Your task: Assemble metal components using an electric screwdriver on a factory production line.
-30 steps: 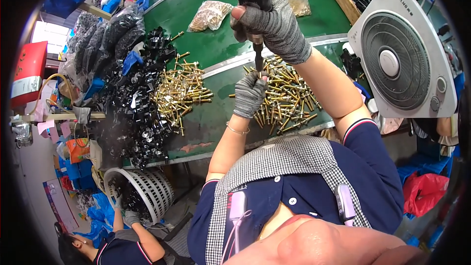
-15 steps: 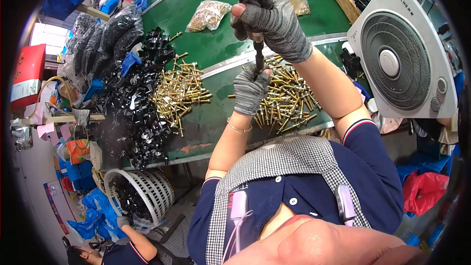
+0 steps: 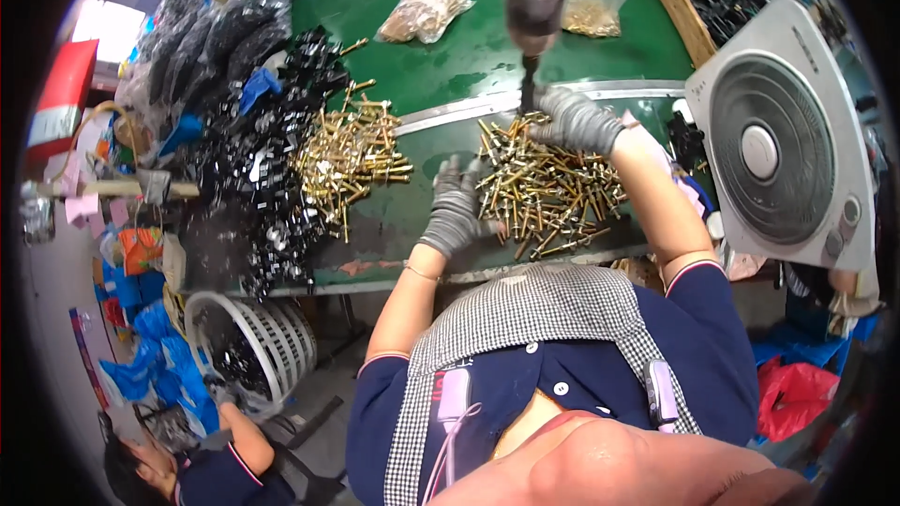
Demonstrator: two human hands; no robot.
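Observation:
My left hand, in a grey knit glove with bare fingertips, lies with its fingers spread at the left edge of a pile of brass-coloured bolts. My right hand, in a matching glove, reaches over the far edge of that pile with its fingers stretched to the left; they look slightly blurred, and I make out nothing held. Just beyond its fingertips hangs a dark power screwdriver, bit downward. Neither hand grips it. Another bolt pile lies to the left, beside a heap of black plastic parts.
Clear bags of small parts lie on the green table, which a metal strip crosses. A grey fan stands at right. Lower left, a co-worker sits by a white basket.
My right hand has let go of the screwdriver and moved down and right to the bolts. The screwdriver hangs higher and farther right. My left hand has left the bit and opened.

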